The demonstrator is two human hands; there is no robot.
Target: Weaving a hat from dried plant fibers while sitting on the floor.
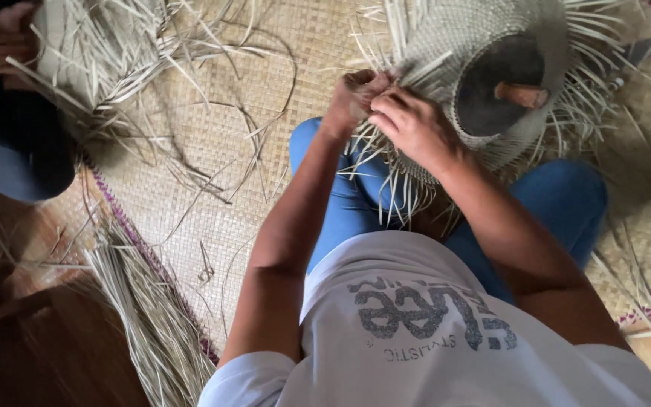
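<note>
Both hands are closed together on pale flat straw strips (386, 158) at the edge of a half-woven round straw basket (484, 45); the left hand (352, 98) pinches them just beside the right hand (412, 124). Beyond the grip, the basket rests over the blue-trousered knees (566, 196), with a dark round mould with a wooden handle (502, 87) inside it. Farther out lies the woven straw mat (265, 90).
</note>
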